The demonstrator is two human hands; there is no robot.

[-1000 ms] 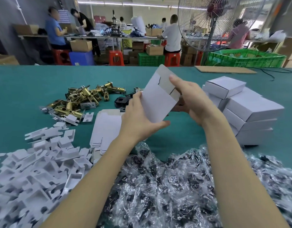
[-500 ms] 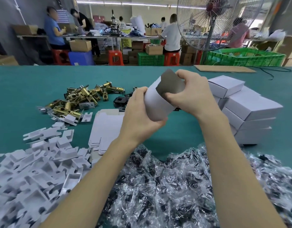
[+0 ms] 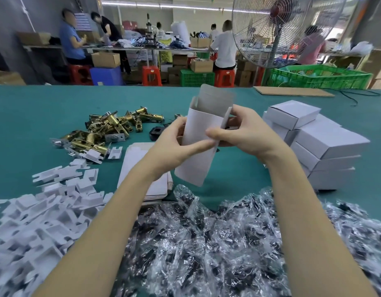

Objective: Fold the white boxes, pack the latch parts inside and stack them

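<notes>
Popped open since a moment ago, the white box (image 3: 203, 133) now stands as a sleeve. Left hand (image 3: 174, 144) and right hand (image 3: 247, 133) both pinch its sides.

Your bench is a teal table (image 3: 35, 108). At its far right edge lies a flat cardboard sheet (image 3: 292, 92) with a black cable (image 3: 356, 97) beside it. Behind that you have a green crate (image 3: 320, 79) and a standing fan (image 3: 277, 31). Further back: red stools (image 3: 152, 75), a blue stool (image 3: 106, 75), and seated workers at a long bench, blurred
</notes>
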